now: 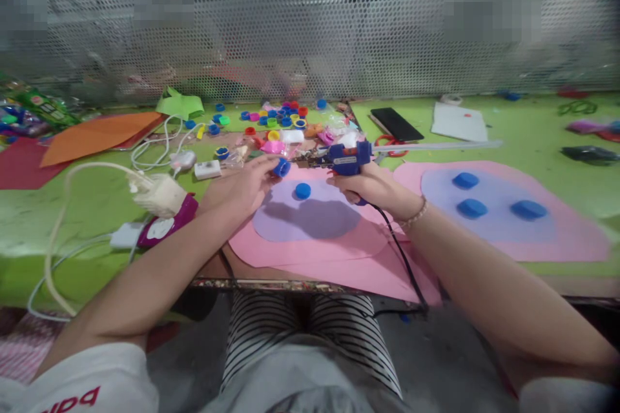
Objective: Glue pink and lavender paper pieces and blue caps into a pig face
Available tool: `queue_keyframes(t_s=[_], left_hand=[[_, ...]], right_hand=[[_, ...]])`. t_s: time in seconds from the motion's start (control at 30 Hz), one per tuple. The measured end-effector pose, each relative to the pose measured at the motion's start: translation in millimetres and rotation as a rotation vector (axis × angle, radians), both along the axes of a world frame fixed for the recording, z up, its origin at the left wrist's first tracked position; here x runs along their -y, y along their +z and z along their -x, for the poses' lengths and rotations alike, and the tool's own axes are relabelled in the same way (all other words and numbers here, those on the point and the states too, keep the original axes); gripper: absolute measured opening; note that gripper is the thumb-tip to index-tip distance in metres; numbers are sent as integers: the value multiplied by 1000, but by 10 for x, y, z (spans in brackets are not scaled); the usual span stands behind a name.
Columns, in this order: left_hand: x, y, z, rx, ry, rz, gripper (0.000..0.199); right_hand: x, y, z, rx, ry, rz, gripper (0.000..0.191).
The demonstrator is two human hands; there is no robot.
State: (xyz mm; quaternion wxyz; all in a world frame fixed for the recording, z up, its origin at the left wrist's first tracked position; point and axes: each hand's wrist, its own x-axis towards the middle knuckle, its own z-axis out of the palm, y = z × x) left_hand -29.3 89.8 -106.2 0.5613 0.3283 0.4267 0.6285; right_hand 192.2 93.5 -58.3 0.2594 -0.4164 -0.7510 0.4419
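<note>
Between the fingertips of my left hand (261,182) is a blue bottle cap (281,168). My right hand (364,186) grips a blue glue gun (346,158), its nozzle pointing left toward the cap and a clear glue stick (436,147) sticking out of its back. Below both hands lies a purple paper shape (305,222) on pink paper (310,254), with one blue cap (303,191) resting on the purple. To the right, another purple shape (498,226) on pink paper carries three blue caps (471,208).
Loose colored caps (271,121) lie behind my hands. A phone (397,124), red scissors (391,146) and white card (458,121) are at the back right. At left are a power strip (167,222), white plug (159,193), cables and orange paper (97,135). Perforated metal (300,26) stands behind.
</note>
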Motion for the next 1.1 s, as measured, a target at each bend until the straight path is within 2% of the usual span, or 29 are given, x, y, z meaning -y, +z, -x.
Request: queue_keyframes(t_s=[0.1, 0.23, 0.4, 0.63, 0.8, 0.87, 0.93, 1.03, 1.1], left_hand=[[-7, -14, -6, -72, 11, 1, 10], [-47, -132, 70, -162, -9, -34, 15], [-71, -219, 152, -167, -12, -72, 15], [-129, -204, 140, -40, 6, -13, 10], [-104, -122, 86, -132, 25, -32, 6], [-70, -79, 67, -217, 24, -52, 9], [-27, -40, 50, -385, 16, -106, 13], [46, -3, 16, -773, -3, -293, 18], [101, -1, -19, -1005, -16, -446, 22]], right_hand=[[-1, -6, 0, 16, -5, -12, 30], [5, -23, 9, -1, 10, -23, 28], [-8, -53, 12, -35, 12, -9, 25], [-121, -178, -82, -67, 235, 143, 17], [-163, -196, -124, -214, 225, 234, 13], [-213, -221, -132, -341, 172, 230, 12], [-285, -270, -131, -483, 74, 207, 11], [-400, -362, -112, -652, -87, 211, 10], [-459, -418, -94, -679, -161, 252, 11]])
